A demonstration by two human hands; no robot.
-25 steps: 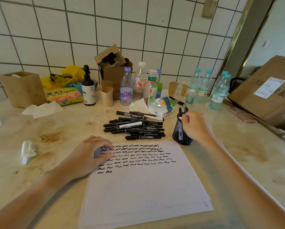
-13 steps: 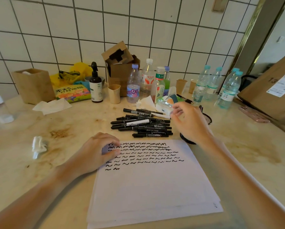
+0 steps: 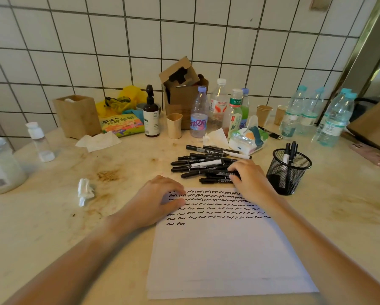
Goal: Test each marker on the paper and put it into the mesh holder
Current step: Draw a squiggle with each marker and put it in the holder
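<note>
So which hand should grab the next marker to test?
The right hand: its fingers already rest on the pile of markers, beside the mesh holder. The left hand is pinning the paper.

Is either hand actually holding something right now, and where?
The right hand curls its fingers on a marker in the pile, near its right end. The left hand only presses the paper.
</note>
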